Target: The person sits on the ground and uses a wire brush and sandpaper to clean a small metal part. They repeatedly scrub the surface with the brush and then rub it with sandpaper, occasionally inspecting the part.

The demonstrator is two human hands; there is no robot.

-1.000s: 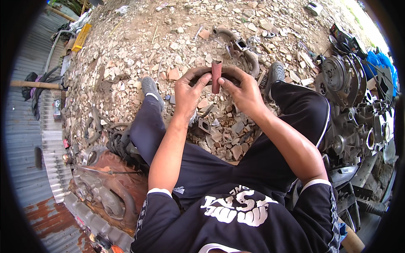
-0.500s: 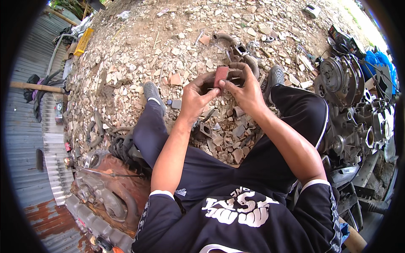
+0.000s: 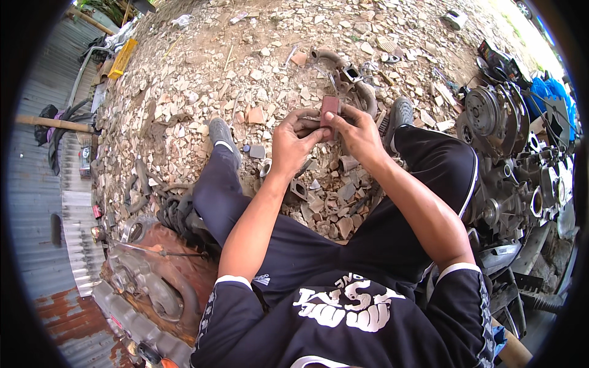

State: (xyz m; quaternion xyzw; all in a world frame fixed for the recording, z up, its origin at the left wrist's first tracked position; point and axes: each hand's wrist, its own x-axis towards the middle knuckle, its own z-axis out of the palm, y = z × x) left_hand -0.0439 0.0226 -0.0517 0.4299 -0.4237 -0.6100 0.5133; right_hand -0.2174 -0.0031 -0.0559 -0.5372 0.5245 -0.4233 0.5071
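Between my two hands is a small reddish-brown rectangular piece of sandpaper (image 3: 329,108), held upright and apparently folded. My right hand (image 3: 361,130) pinches it, the thumb pressed flat on its face and the fingers behind. The thumb of my left hand (image 3: 296,140) meets its lower edge, while the curled left fingers reach its left side. Beyond the hands, a curved rusty metal pipe with a square flange (image 3: 351,74) lies on the stony ground. A flat metal flange piece (image 3: 299,189) rests between my legs, below my left hand.
Broken tile and stone chips (image 3: 257,73) cover the ground. Greasy engine parts (image 3: 491,116) are piled at the right. An engine block with a ribbed cover (image 3: 144,325) lies at lower left beside corrugated metal sheets (image 3: 40,184). A yellow crate (image 3: 122,59) stands far left.
The sandpaper has shifted slightly right and turned more upright. My right thumb has moved higher onto its face, and my left hand has shifted slightly right with its fingers more curled.
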